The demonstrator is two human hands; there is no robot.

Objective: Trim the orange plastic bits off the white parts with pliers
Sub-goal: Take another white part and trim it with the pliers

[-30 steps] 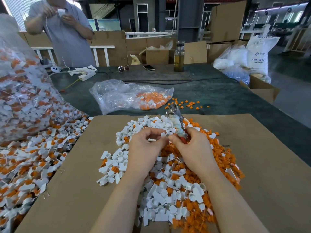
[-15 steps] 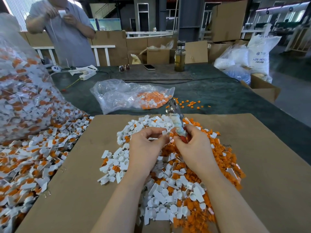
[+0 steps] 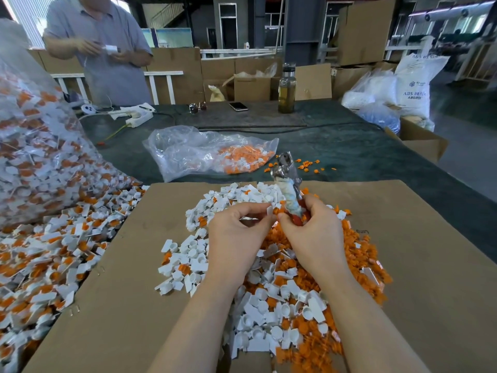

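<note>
Item: white part (image 3: 269,210) with orange bit, pinched in left hand (image 3: 236,235) fingers above the trimmed pile (image 3: 269,278) on the cardboard. Right hand (image 3: 314,235) grips pliers (image 3: 289,189), head pointing away. Recommended: turn cutter inward, snip flush against the white.

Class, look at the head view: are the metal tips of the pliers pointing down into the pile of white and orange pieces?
No. The pliers, held in the right hand, point their metal tips up and away from the pile, toward the plastic bag.
</note>
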